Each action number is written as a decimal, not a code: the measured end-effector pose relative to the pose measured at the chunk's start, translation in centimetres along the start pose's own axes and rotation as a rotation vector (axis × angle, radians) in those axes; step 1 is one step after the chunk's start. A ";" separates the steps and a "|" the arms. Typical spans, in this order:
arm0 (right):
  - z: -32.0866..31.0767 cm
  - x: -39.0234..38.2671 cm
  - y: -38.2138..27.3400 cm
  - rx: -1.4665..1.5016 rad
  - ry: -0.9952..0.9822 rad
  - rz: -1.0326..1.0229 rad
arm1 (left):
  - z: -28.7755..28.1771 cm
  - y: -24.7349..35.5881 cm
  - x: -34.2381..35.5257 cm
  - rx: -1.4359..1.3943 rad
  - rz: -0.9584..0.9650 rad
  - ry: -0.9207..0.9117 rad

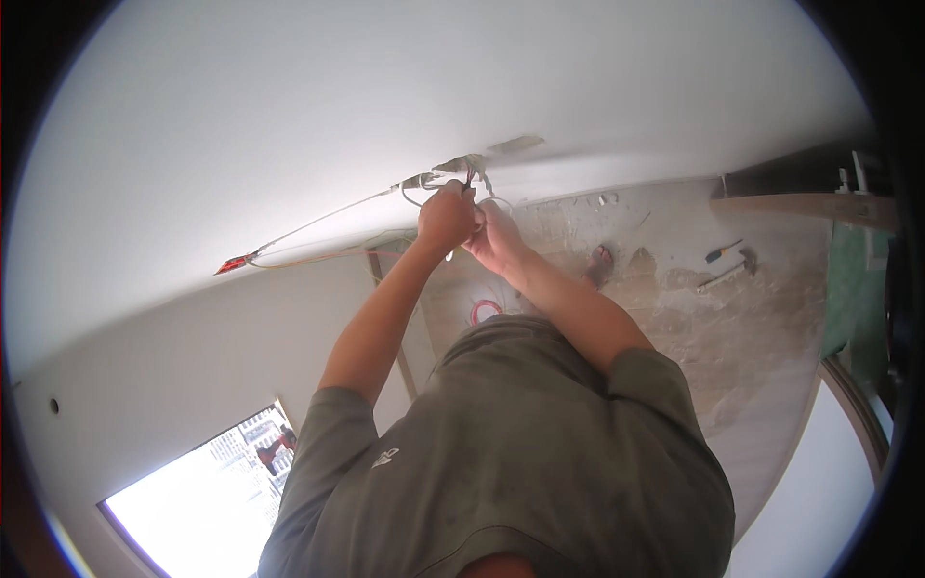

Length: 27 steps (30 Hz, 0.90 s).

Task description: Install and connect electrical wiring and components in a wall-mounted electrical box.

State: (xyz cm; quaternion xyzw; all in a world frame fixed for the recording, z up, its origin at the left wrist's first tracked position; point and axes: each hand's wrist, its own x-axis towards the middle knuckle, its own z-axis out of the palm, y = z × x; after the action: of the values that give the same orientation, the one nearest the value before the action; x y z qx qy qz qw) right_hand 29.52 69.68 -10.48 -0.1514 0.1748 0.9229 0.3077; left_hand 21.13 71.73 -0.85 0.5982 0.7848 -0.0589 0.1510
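Both my hands are together in front of a broken-out hole [461, 164] in the white wall. My left hand [447, 218] is closed, with thin dark wires [469, 177] running from its fingers up to the hole. My right hand [497, 238] is pressed against it, its fingers closed; what they grip is hidden between the hands. A white cable [410, 198] loops out beside my left hand. A small pale tip shows below that hand, too small to name.
A red box-like piece [234, 264] with wires is set in the wall at left. On the dusty floor lie a hammer [729, 273], a small blue-handled tool [723, 252] and a coil of red wire [486, 310]. A red power drill [277, 449] is by the window [193, 491].
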 end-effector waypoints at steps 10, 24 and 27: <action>-8.8 -11.1 -8.9 -0.283 0.340 -0.003 | 0.3 -1.3 -0.3 0.386 0.226 0.195; -15.7 -23.4 -16.1 -0.139 0.645 -0.476 | 4.1 -6.4 -3.6 -2.063 -0.483 -0.731; -15.9 -25.1 -15.4 -0.132 0.732 -0.466 | 6.3 -4.8 -1.4 -2.412 -0.248 -0.734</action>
State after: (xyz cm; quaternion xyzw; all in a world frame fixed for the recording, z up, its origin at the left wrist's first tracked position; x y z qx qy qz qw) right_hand 61.03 61.63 -18.51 -0.5233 0.1743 0.7235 0.4151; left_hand 17.90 67.39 -6.82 -0.0475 0.3025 0.5158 0.8001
